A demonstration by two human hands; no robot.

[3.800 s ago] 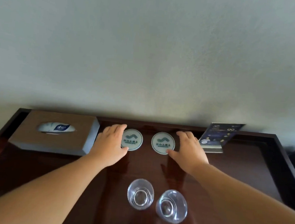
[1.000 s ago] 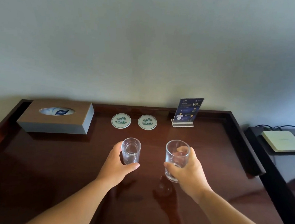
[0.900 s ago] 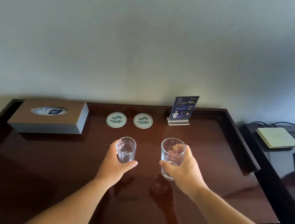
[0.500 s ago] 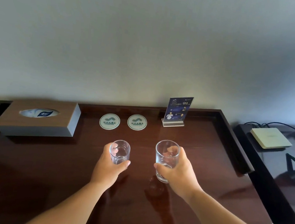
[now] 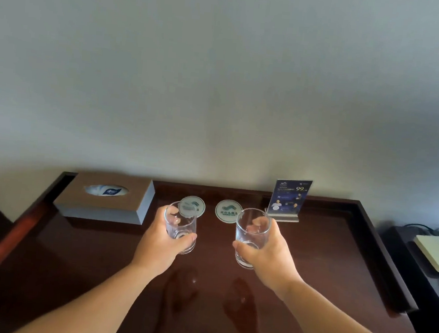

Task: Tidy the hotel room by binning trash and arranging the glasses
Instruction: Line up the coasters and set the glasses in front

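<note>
Here, two clear glasses are held upright above the dark worktop (image 5: 324,255) — the left glass (image 5: 180,228) in the left hand (image 5: 160,243), the right glass (image 5: 251,238) in the right hand (image 5: 269,253), fingers wrapped closed around each. Just beyond them lie two round coasters, the left coaster (image 5: 192,206) partly behind the left glass's rim, the right coaster (image 5: 227,211) beside the other. A tissue box (image 5: 106,200) sits far left — a card stand (image 5: 288,200) far right, by the wall.
</note>
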